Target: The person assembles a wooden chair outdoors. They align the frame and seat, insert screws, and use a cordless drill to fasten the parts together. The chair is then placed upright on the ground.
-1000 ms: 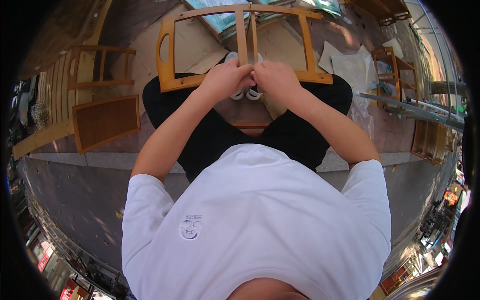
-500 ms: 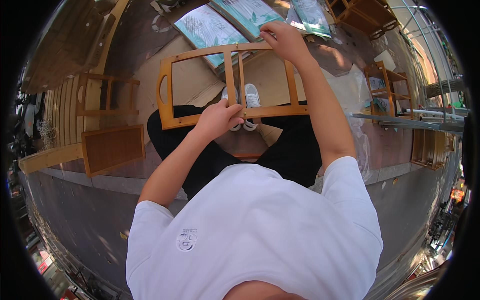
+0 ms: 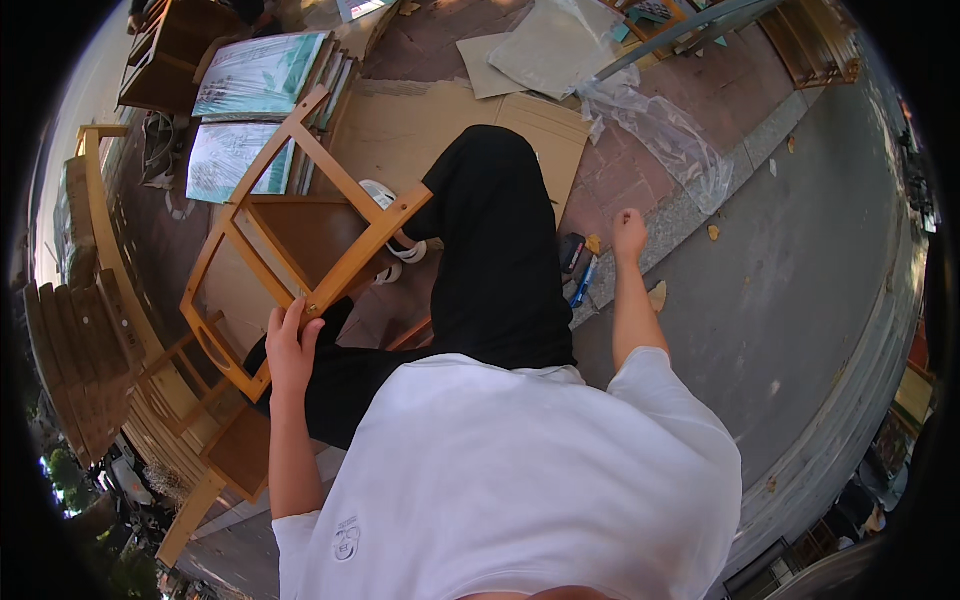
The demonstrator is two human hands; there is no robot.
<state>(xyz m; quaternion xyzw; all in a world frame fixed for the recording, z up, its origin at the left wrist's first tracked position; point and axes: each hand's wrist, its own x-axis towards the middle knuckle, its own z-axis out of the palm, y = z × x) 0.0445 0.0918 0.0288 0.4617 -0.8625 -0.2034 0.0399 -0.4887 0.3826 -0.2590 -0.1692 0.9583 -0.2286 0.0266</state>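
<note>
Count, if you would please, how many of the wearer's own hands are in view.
2: the left hand holds the wooden frame; the right hand, fingers curled, is right of the blue tool. Neither is hidden.

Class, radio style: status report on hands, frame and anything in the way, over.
Left hand on frame; right hand off it, curled, contents unclear. Frame slanted. Blue item lies between right hand and right leg, clear of frame.
</note>
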